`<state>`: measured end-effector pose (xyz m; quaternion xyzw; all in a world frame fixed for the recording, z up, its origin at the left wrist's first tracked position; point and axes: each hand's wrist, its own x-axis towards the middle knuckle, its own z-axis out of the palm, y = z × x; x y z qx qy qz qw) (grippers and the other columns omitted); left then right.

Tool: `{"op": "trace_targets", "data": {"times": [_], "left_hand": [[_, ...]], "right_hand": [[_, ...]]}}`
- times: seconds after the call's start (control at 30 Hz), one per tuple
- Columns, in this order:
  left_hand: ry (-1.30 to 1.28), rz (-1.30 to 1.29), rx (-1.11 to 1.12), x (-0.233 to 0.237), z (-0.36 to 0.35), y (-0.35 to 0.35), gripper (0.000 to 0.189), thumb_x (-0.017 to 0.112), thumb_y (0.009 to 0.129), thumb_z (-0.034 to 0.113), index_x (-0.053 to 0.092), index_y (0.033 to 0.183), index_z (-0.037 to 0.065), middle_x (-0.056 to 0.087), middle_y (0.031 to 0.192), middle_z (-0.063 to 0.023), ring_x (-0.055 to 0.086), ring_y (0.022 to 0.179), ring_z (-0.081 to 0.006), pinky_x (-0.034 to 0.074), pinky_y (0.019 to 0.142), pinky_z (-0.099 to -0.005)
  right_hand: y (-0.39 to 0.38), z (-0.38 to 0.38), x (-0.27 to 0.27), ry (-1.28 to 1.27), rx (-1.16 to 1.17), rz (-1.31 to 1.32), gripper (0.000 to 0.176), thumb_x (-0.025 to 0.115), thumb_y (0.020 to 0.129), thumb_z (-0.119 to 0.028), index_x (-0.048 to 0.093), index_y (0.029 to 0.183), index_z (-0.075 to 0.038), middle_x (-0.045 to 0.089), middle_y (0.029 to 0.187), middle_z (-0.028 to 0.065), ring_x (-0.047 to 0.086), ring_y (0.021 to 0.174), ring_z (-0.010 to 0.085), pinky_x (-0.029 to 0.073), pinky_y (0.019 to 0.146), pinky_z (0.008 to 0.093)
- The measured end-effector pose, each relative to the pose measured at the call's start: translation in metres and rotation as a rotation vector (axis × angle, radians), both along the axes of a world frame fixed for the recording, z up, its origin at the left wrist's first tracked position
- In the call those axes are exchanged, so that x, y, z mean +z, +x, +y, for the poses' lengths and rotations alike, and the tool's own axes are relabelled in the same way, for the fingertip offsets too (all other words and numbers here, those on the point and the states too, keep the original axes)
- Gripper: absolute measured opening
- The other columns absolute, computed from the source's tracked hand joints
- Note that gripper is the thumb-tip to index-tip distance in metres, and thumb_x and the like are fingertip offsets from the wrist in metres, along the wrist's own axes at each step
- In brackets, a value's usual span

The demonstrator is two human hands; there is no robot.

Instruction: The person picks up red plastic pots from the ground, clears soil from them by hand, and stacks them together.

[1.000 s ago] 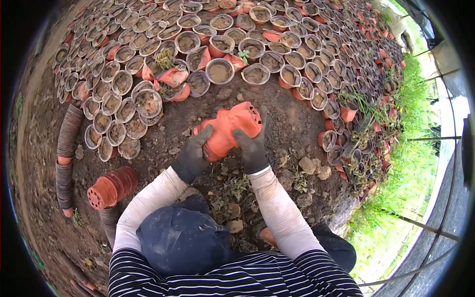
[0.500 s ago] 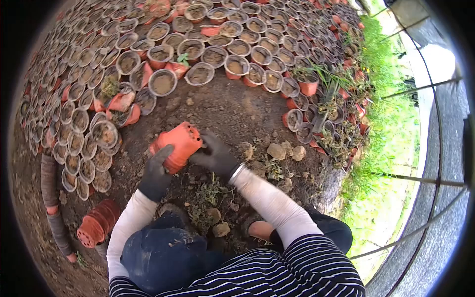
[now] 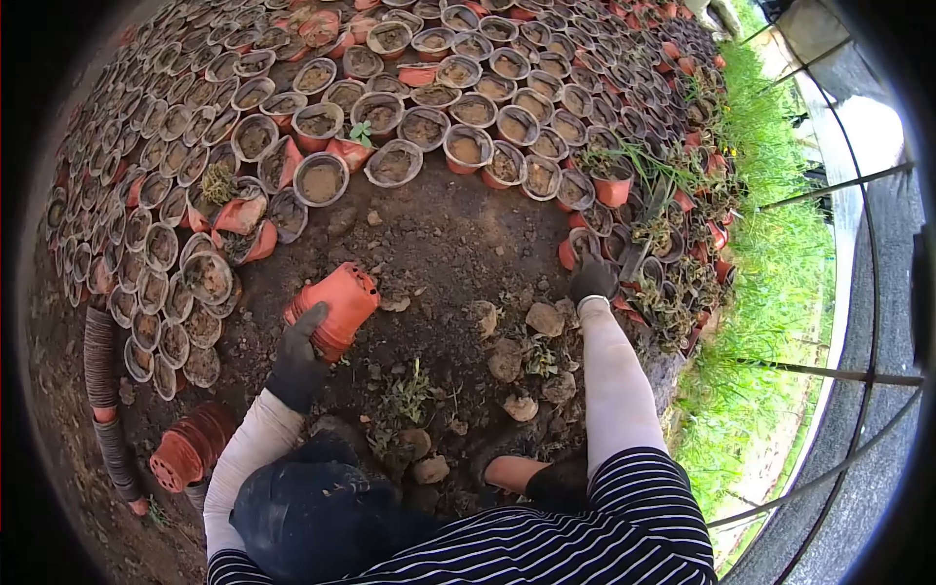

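My left hand (image 3: pixel 300 363), in a dark glove, is closed round a short stack of red plastic pots (image 3: pixel 336 307) held tilted above the soil, with the holed bottom facing up and right. My right hand (image 3: pixel 594 280), also gloved, reaches far to the right and touches a red pot (image 3: pixel 579 250) at the edge of the pot rows. Its fingers are partly hidden against that pot, and their grip is unclear. Soil fills many of the pots (image 3: pixel 321 180) standing in front.
Another red pot stack (image 3: pixel 192 448) lies at lower left, beside a long row of nested dark pots (image 3: pixel 99 363). Soil clods (image 3: pixel 545 319) and uprooted weeds (image 3: pixel 412 393) lie between my feet and the pots. Green grass (image 3: pixel 770 244) and a metal frame (image 3: pixel 829 372) are on the right.
My right hand has left the held stack and moved right to a pot at the row's edge. My left hand still holds the stack, now slightly lower and to the left.
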<state>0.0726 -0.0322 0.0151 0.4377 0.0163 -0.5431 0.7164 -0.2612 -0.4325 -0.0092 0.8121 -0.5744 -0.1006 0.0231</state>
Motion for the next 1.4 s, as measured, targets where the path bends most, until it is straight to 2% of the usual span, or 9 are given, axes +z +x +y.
{"op": "trace_targets", "data": {"times": [0.13, 0.33, 0.4, 0.5, 0.6, 0.8, 0.97, 1.27, 1.4], "left_hand": [[-0.004, 0.175, 0.107, 0.011, -0.013, -0.005, 0.05, 0.058, 0.091, 0.015, 0.039, 0.136, 0.003, 0.051, 0.132, -0.0159, 0.055, 0.117, -0.0295, 0.047, 0.099, -0.0424], [0.14, -0.526, -0.106, -0.028, 0.004, 0.0, 0.039, 0.045, 0.099, 0.022, 0.05, 0.13, -0.001, 0.058, 0.125, -0.0137, 0.057, 0.114, -0.0236, 0.045, 0.095, -0.035], [0.179, -0.761, -0.173, -0.039, 0.013, 0.002, 0.04, 0.044, 0.098, 0.022, 0.051, 0.131, -0.001, 0.058, 0.126, -0.0159, 0.057, 0.115, -0.0261, 0.044, 0.097, -0.0367], [0.125, -1.278, -0.335, 0.016, 0.009, 0.0, 0.044, 0.048, 0.089, 0.015, 0.052, 0.13, 0.0, 0.058, 0.124, -0.0226, 0.057, 0.114, -0.0347, 0.043, 0.098, -0.0389], [0.148, -1.279, -0.39, 0.04, 0.01, 0.003, 0.048, 0.051, 0.084, 0.013, 0.051, 0.13, -0.001, 0.061, 0.118, -0.0231, 0.059, 0.111, -0.0372, 0.045, 0.096, -0.0384], [0.146, -1.305, -0.316, 0.037, 0.019, 0.008, 0.037, 0.046, 0.091, 0.009, 0.056, 0.123, -0.003, 0.064, 0.114, -0.0212, 0.062, 0.107, -0.0316, 0.048, 0.093, -0.0364], [0.079, -0.788, -0.152, 0.004, 0.017, 0.005, 0.032, 0.05, 0.096, 0.015, 0.056, 0.121, -0.004, 0.063, 0.117, -0.0132, 0.062, 0.104, -0.019, 0.05, 0.092, -0.0338], [-0.005, -0.65, -0.109, -0.053, 0.021, -0.009, 0.037, 0.049, 0.098, 0.02, 0.053, 0.124, -0.006, 0.062, 0.118, -0.0123, 0.063, 0.103, -0.0174, 0.05, 0.092, -0.0308], [0.019, -0.052, 0.003, 0.026, 0.008, 0.002, 0.038, 0.048, 0.099, 0.022, 0.053, 0.125, -0.005, 0.062, 0.118, -0.0121, 0.063, 0.103, -0.0164, 0.05, 0.091, -0.0302]], "right_hand": [[0.019, 0.003, -0.013, 0.036, 0.189, -0.718, 0.034, 0.052, 0.093, -0.026, 0.058, 0.117, -0.002, 0.065, 0.096, 0.0204, 0.061, 0.09, 0.0361, 0.047, 0.076, 0.0416], [0.131, 0.108, 0.036, 1.059, 0.107, -1.553, 0.029, 0.045, 0.099, -0.018, 0.058, 0.119, -0.001, 0.059, 0.122, 0.012, 0.058, 0.109, 0.0223, 0.046, 0.095, 0.0342], [0.157, 0.152, 0.03, 1.661, -0.275, -1.865, 0.027, 0.048, 0.099, -0.019, 0.059, 0.116, -0.002, 0.059, 0.122, 0.0124, 0.059, 0.109, 0.0211, 0.049, 0.093, 0.0355], [0.191, 0.21, 0.041, 1.621, -0.062, -1.707, 0.028, 0.048, 0.098, -0.018, 0.058, 0.118, -0.002, 0.056, 0.127, 0.0124, 0.056, 0.114, 0.0215, 0.048, 0.095, 0.0351], [0.209, 0.227, 0.027, 1.155, 0.311, -1.437, 0.028, 0.05, 0.097, -0.016, 0.057, 0.117, 0.0, 0.061, 0.118, 0.0115, 0.06, 0.105, 0.0196, 0.05, 0.089, 0.0316], [0.209, 0.232, 0.041, 0.83, 0.1, -1.287, 0.031, 0.051, 0.096, -0.019, 0.055, 0.119, 0.002, 0.063, 0.112, 0.0125, 0.061, 0.099, 0.0191, 0.049, 0.084, 0.0302], [0.221, 0.255, 0.106, 0.474, 0.771, -1.12, 0.054, 0.067, 0.084, -0.028, 0.049, 0.127, -0.001, 0.051, 0.125, 0.0205, 0.053, 0.113, 0.0347, 0.044, 0.094, 0.0427], [0.217, 0.239, 0.088, 0.4, 0.559, -1.044, 0.033, 0.065, 0.086, -0.026, 0.063, 0.107, -0.001, 0.063, 0.106, 0.0173, 0.06, 0.1, 0.0318, 0.047, 0.087, 0.0402], [0.201, 0.204, 0.083, 0.26, 0.435, -0.993, 0.025, 0.062, 0.089, -0.024, 0.066, 0.1, -0.003, 0.066, 0.1, 0.0164, 0.063, 0.096, 0.0293, 0.05, 0.081, 0.0399]]}}
